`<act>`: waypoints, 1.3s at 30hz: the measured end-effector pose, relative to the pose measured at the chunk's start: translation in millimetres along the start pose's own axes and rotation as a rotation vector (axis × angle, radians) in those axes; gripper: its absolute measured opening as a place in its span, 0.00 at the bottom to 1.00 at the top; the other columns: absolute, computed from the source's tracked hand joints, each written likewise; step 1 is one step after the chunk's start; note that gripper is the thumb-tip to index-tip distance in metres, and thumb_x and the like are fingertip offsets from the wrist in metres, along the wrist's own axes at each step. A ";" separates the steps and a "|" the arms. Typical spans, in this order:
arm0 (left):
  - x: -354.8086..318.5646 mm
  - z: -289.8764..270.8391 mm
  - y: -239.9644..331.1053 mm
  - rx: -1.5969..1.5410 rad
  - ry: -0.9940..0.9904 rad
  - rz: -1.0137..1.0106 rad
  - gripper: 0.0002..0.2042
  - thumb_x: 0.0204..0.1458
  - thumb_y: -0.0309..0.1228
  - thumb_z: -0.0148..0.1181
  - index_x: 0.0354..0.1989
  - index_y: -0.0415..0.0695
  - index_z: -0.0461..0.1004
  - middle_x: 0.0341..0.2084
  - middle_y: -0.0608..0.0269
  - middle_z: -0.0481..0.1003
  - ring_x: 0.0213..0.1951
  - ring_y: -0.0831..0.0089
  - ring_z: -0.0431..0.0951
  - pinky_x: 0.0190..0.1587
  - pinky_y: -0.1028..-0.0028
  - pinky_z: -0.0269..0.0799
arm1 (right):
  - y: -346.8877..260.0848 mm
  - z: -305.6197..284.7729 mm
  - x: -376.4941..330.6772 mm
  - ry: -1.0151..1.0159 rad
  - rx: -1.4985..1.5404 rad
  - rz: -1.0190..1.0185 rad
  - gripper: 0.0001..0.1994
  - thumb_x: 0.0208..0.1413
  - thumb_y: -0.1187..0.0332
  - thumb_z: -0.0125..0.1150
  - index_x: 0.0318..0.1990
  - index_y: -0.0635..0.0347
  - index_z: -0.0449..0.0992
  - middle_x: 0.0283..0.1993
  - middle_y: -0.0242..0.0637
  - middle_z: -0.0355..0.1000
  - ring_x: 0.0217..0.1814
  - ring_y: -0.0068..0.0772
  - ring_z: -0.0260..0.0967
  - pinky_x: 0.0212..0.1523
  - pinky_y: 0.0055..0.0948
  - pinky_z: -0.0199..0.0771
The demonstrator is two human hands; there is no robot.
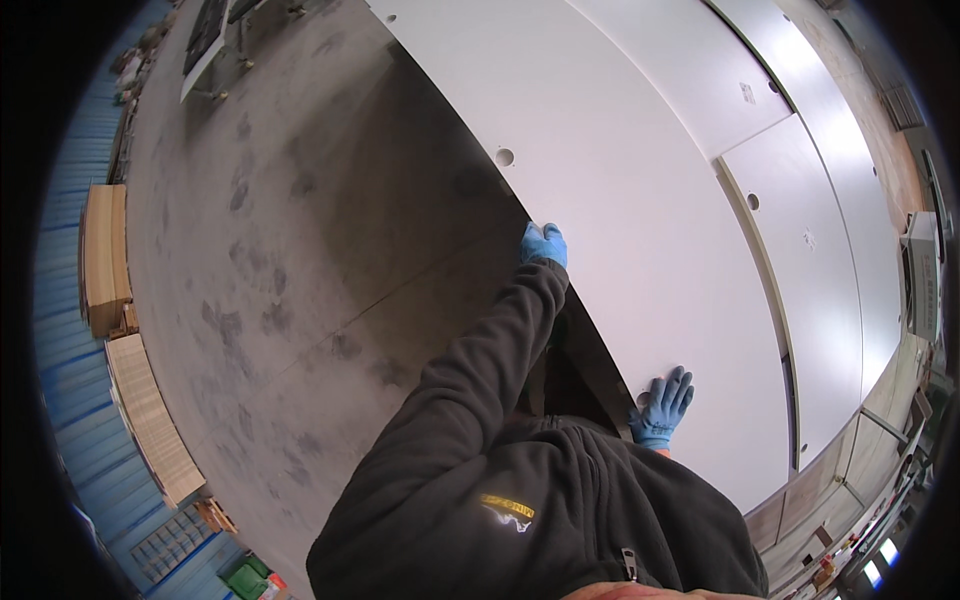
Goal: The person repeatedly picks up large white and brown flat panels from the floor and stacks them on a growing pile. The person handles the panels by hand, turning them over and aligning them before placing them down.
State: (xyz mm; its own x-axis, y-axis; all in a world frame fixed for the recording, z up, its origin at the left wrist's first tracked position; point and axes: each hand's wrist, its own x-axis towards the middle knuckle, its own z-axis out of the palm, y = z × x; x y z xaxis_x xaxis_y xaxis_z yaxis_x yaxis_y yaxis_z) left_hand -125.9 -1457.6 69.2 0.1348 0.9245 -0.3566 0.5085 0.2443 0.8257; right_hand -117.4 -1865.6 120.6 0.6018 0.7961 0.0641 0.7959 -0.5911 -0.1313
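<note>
Dark fleece jacket, smooth white panel

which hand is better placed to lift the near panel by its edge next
Probably the left hand: it is curled at the near panel's edge, while the right hand rests open on top.

A scuffed grey floor, stacked brown sheets and blue ribbed wall suggest an industrial workshop.

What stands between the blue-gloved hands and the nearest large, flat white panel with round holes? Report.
Nothing visible does: the left hand holds the panel at its edge; the right hand lies on its surface beside a round hole.
</note>
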 end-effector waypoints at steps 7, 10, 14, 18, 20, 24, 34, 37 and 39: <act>9.7 -28.2 -2.9 -0.135 -0.256 -0.097 0.31 0.62 0.40 0.62 0.64 0.25 0.64 0.61 0.37 0.72 0.64 0.50 0.72 0.66 0.64 0.66 | 3.1 3.1 -2.1 -0.048 -0.019 0.022 0.35 0.63 0.37 0.43 0.63 0.59 0.64 0.77 0.62 0.48 0.81 0.72 0.37 0.76 0.69 0.36; 22.7 -44.0 -1.2 -0.185 -0.213 -0.095 0.31 0.62 0.41 0.64 0.64 0.27 0.66 0.60 0.43 0.74 0.62 0.57 0.74 0.65 0.65 0.68 | 6.8 2.8 -3.5 0.006 -0.026 -0.021 0.37 0.60 0.39 0.52 0.68 0.58 0.61 0.78 0.62 0.46 0.81 0.72 0.37 0.75 0.69 0.39; 86.2 -69.1 1.3 -0.254 -0.069 -0.011 0.25 0.64 0.40 0.61 0.61 0.30 0.70 0.57 0.48 0.77 0.57 0.63 0.77 0.62 0.67 0.71 | 10.3 -12.5 6.5 0.035 0.019 -0.100 0.39 0.62 0.38 0.49 0.72 0.56 0.57 0.79 0.60 0.46 0.81 0.70 0.41 0.75 0.68 0.39; 199.9 -100.5 19.4 -0.290 0.082 0.134 0.21 0.65 0.38 0.60 0.59 0.33 0.73 0.53 0.51 0.79 0.53 0.66 0.79 0.60 0.69 0.73 | 1.6 -41.4 59.2 0.017 0.023 -0.072 0.37 0.63 0.43 0.53 0.72 0.58 0.58 0.78 0.59 0.51 0.81 0.63 0.45 0.76 0.65 0.40; 264.2 -110.7 39.4 -0.328 0.146 0.166 0.20 0.65 0.39 0.60 0.56 0.34 0.75 0.52 0.52 0.79 0.52 0.66 0.79 0.59 0.68 0.73 | -9.8 -43.0 123.5 0.038 0.036 -0.055 0.36 0.61 0.48 0.57 0.70 0.60 0.60 0.77 0.58 0.52 0.81 0.63 0.46 0.76 0.64 0.42; 388.9 -124.7 87.4 -0.293 0.262 0.215 0.19 0.64 0.41 0.61 0.52 0.38 0.78 0.46 0.60 0.81 0.47 0.69 0.79 0.55 0.68 0.75 | -53.3 -19.6 305.7 0.103 0.037 -0.044 0.34 0.55 0.58 0.66 0.66 0.65 0.64 0.77 0.57 0.54 0.80 0.60 0.49 0.76 0.59 0.47; 615.2 -112.1 131.5 -0.484 0.130 0.104 0.22 0.66 0.43 0.55 0.53 0.32 0.75 0.44 0.54 0.78 0.45 0.66 0.76 0.52 0.68 0.73 | -114.9 55.1 775.9 0.129 0.029 0.157 0.35 0.59 0.47 0.62 0.66 0.64 0.68 0.74 0.53 0.59 0.77 0.55 0.54 0.73 0.47 0.57; 632.0 -104.4 133.7 -0.503 0.127 0.025 0.19 0.66 0.41 0.52 0.49 0.34 0.75 0.37 0.58 0.75 0.38 0.70 0.72 0.47 0.70 0.71 | -118.6 66.4 855.4 -0.046 0.061 0.268 0.40 0.60 0.39 0.57 0.70 0.61 0.64 0.77 0.54 0.54 0.78 0.55 0.51 0.74 0.46 0.55; 632.5 -93.5 139.0 -0.572 0.238 0.034 0.16 0.66 0.39 0.49 0.39 0.37 0.73 0.32 0.61 0.70 0.35 0.73 0.67 0.42 0.71 0.68 | -125.6 75.4 888.2 -0.145 0.065 0.307 0.42 0.60 0.37 0.55 0.72 0.59 0.62 0.78 0.54 0.52 0.79 0.57 0.49 0.76 0.46 0.54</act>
State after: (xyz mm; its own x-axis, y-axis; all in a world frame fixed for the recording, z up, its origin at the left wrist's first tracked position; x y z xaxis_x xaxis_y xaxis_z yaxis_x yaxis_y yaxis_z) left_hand -49.4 -811.5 -0.7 -0.0838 0.9584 -0.2727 -0.0376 0.2705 0.9620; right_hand 312.2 -1074.5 119.5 0.7932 0.5952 -0.1286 0.5703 -0.8001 -0.1860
